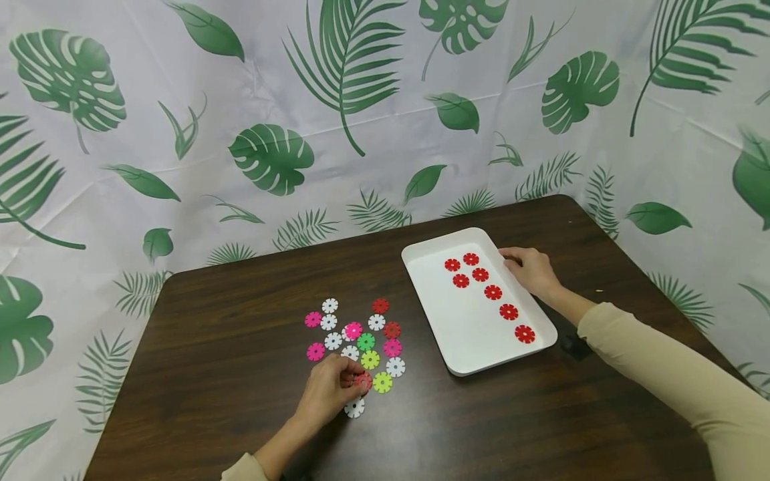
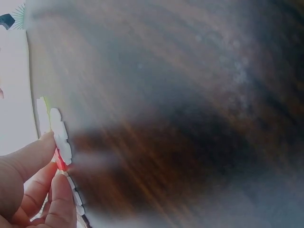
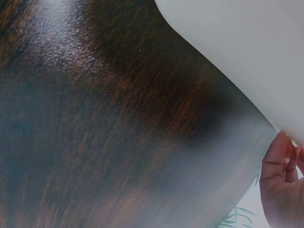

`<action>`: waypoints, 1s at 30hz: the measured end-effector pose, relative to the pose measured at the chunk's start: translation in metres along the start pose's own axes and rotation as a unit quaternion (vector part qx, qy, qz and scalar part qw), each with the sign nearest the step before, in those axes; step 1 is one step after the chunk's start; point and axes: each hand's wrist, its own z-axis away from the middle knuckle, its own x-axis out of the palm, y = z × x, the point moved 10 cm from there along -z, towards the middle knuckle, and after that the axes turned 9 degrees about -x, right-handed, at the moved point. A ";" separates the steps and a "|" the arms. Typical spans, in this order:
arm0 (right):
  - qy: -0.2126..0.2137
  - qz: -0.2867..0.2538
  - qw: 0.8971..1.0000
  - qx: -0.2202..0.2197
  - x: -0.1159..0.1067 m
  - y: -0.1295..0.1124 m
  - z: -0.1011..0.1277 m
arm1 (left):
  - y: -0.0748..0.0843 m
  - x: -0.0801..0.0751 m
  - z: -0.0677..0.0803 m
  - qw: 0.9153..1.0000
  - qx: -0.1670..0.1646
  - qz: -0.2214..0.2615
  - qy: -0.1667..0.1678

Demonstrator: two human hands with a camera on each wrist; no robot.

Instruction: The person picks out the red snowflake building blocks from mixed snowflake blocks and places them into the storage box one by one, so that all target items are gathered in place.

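My left hand (image 1: 327, 391) pinches a red notched plastic disc (image 1: 363, 381) between thumb and fingertips, low over the table. A white disc (image 1: 355, 407) lies just below it, and a yellow-green disc (image 1: 382, 382) lies to its right. In the left wrist view the red disc (image 2: 60, 160) shows as a thin strip between the fingertips, partly hidden by a white disc (image 2: 61, 137). My right hand (image 1: 532, 270) holds the right rim of a white rectangular tray (image 1: 442, 321). Several red discs (image 1: 493, 292) lie inside the tray, towards its right side.
Scattered left of the tray are several loose discs: white (image 1: 333, 341), pink (image 1: 315, 351), green (image 1: 365, 341) and red (image 1: 381, 305). The dark wooden table (image 1: 228, 361) ends at a leaf-patterned curtain (image 1: 265, 220). A small black object (image 1: 575, 347) sits by the right sleeve.
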 end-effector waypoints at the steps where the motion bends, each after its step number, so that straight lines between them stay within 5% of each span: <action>1: 0.000 0.001 1.000 0.000 0.000 0.000 0.000 | 0.000 0.000 0.000 1.000 0.000 -0.001 0.001; 30: 0.002 0.000 1.000 -0.009 -0.001 -0.002 0.000 | 0.012 0.001 0.002 0.999 0.032 -0.015 0.009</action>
